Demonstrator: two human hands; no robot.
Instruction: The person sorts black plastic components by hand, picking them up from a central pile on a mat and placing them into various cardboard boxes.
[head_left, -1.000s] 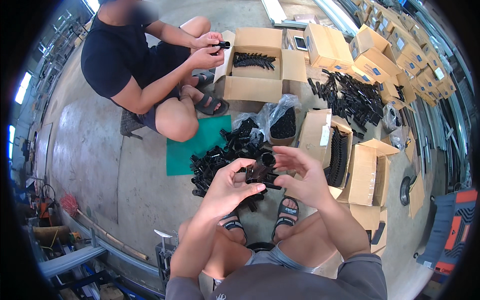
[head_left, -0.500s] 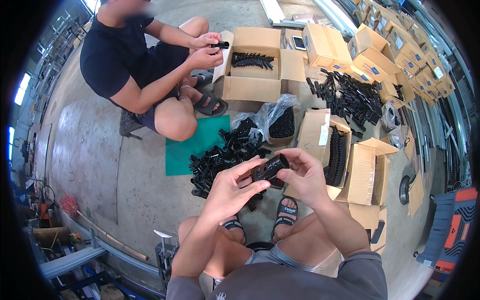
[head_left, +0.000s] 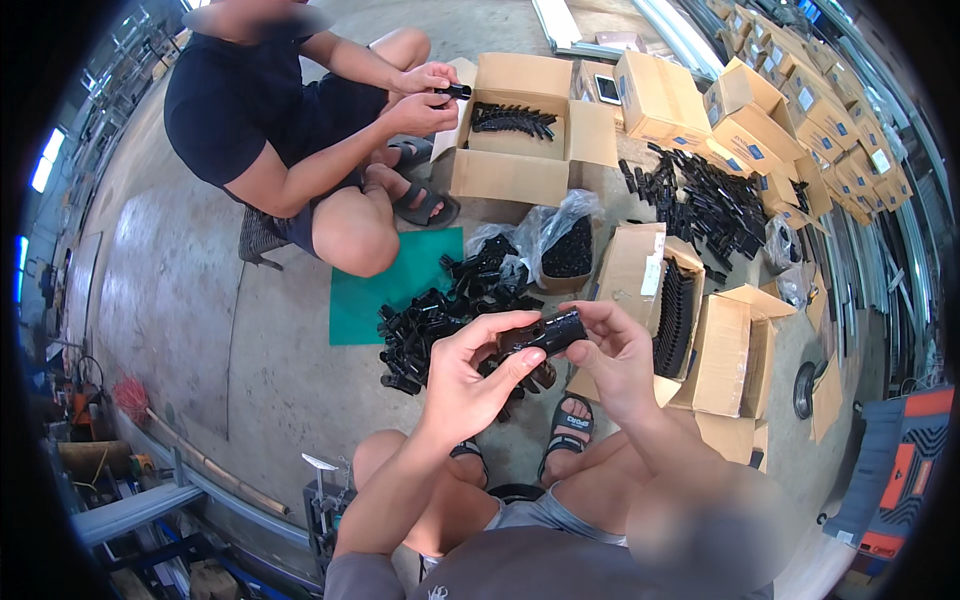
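Observation:
A glossy black pipe fitting (head_left: 562,332), a short tube with a round hole in its side, is held up between my two hands, lying nearly level. The fingers and thumb of my left hand (head_left: 470,375) grip its left part and hide some of it. At the right end, my right hand (head_left: 617,350) pinches the tube between thumb and fingers. Below and behind them lies a loose pile of similar black fittings (head_left: 430,318), partly on a green mat (head_left: 365,300). Right of my hands, an open carton (head_left: 632,262) holds a tight row of black parts.
Across from me, a seated person holds another black piece in both hands (head_left: 428,102), beside an open carton (head_left: 510,178). More black parts (head_left: 705,205) lie heaped at the right, near stacked cartons (head_left: 660,98). A tool case (head_left: 900,470) stands at far right.
The fitting has turned in my hands: its open end faced up and right before, and now its side shows and it lies more level. Both hands still hold it.

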